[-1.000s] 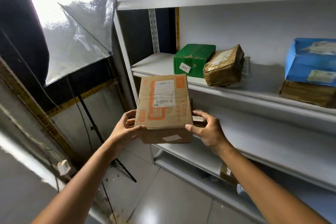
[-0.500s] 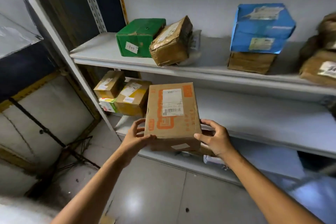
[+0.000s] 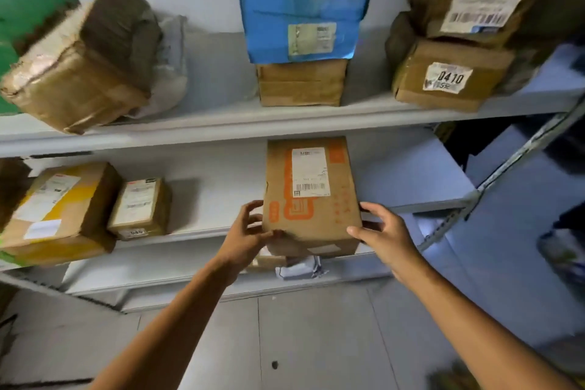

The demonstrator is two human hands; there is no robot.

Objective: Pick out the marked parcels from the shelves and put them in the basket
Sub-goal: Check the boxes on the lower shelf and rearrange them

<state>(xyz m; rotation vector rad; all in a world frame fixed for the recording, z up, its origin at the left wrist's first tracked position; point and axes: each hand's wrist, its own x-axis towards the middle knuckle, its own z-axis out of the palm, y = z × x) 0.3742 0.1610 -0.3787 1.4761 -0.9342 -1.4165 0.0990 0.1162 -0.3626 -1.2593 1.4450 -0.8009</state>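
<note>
Bare arms reach up from 6 o'clock over the tiled floor (image 3: 316, 342). The left hand (image 3: 245, 233) and right hand (image 3: 384, 239) each grip a near corner of one cardboard box (image 3: 311, 199), which has orange print and a white barcode label. It is dead centre, in front of the middle shelf (image 3: 411, 174) and apparently lifted clear.

Step, as I read it: parcel picked, the carry to the basket comes next. I can't make out a basket, so a turn away from the shelving is needed first.

- **6 o'clock of the box:** a crumpled white packet (image 3: 297, 267).
- **9 o'clock:** a small box (image 3: 139, 209), then a yellow-taped box (image 3: 57, 206).
- **12 o'clock, farther:** a blue box (image 3: 304, 6).
- **2 o'clock:** a box marked 0410 (image 3: 449, 79).

The shelf post (image 3: 506, 168) at 3 o'clock could catch a rightward swing.
</note>
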